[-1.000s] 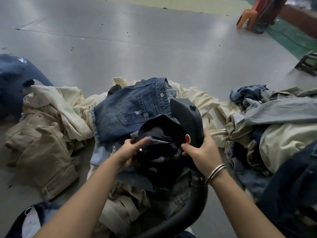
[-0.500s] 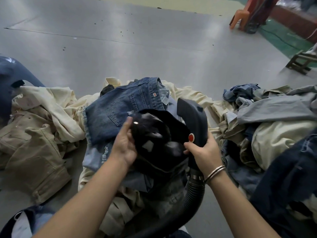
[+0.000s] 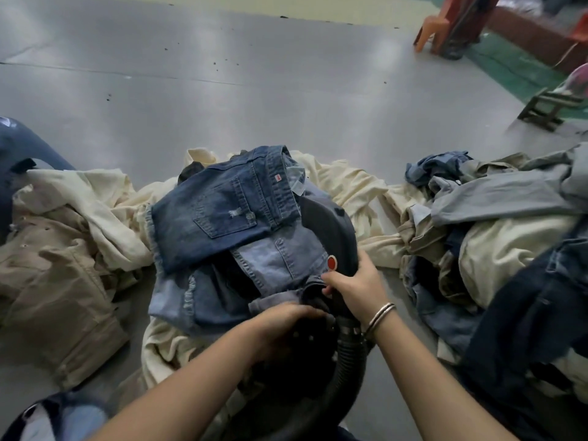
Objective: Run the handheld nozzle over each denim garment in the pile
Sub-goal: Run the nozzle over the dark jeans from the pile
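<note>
At six o'clock the left hand point(image 3: 286, 326) clutches a dark garment point(image 3: 305, 348), fingers curled into it. Just beyond, the right hand point(image 3: 356, 288) wraps its fingers around the nozzle point(image 3: 331, 230), resting against stacked denim shorts point(image 3: 219, 211). Heaps at nine and three o'clock suggest plenty remains.

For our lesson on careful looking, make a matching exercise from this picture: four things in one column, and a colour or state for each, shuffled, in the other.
Things:
1. nozzle
2. hose
3. denim shorts
4. bracelet

Descriptions:
A. dark blue, back pocket facing up
B. black and ribbed
C. silver, on the right wrist
D. dark, with a red button, gripped by the right hand

Pairs: 1-D, 2-B, 3-A, 4-C
</note>
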Tool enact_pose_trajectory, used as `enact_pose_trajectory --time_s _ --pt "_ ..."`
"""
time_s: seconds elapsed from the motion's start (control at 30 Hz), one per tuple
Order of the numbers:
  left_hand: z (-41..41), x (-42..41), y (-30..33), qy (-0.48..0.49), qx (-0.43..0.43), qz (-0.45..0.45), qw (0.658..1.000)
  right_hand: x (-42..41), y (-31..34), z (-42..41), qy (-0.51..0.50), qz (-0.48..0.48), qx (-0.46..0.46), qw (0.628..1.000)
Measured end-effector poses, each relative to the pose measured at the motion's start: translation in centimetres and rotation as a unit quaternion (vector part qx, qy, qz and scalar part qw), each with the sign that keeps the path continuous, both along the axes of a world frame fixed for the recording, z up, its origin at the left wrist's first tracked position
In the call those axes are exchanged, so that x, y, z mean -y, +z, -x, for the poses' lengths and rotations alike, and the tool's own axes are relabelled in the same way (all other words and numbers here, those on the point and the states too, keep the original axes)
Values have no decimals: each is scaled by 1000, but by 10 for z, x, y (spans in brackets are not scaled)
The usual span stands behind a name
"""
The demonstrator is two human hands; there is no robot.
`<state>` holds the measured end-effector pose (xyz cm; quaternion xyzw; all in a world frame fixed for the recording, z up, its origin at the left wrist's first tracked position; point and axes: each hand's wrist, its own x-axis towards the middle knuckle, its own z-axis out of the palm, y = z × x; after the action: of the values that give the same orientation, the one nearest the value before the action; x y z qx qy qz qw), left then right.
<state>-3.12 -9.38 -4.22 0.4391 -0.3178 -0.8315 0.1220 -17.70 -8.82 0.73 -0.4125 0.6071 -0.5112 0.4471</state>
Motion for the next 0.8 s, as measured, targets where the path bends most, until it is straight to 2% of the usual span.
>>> enact_pose_trajectory --time_s 0.07,0.1,0.17,0.23,0.3,0.43,0.63,0.8 --pt "-11 9 10 90 -78 -29 992 1 11 4 -28 21 27 999" --pt "-21 17 16 161 -135 -20 977 1 18 7 -49 36 42 997" --pt "-42 31 30 279 -270 34 921 0 33 13 -79 78 69 991" --pt "-54 39 43 337 -337 83 875 -3 43 16 -71 112 75 988" --pt "-53 42 43 358 -314 87 875 -6 46 12 -35 112 51 992" --pt "-52 40 28 381 -275 26 882 -12 38 -5 68 55 -44 995" --pt "-78 40 9 378 -309 15 873 -16 40 -7 131 -50 -54 989" --pt "-72 38 10 402 -314 -1 860 -27 44 -24 241 -145 -55 958"
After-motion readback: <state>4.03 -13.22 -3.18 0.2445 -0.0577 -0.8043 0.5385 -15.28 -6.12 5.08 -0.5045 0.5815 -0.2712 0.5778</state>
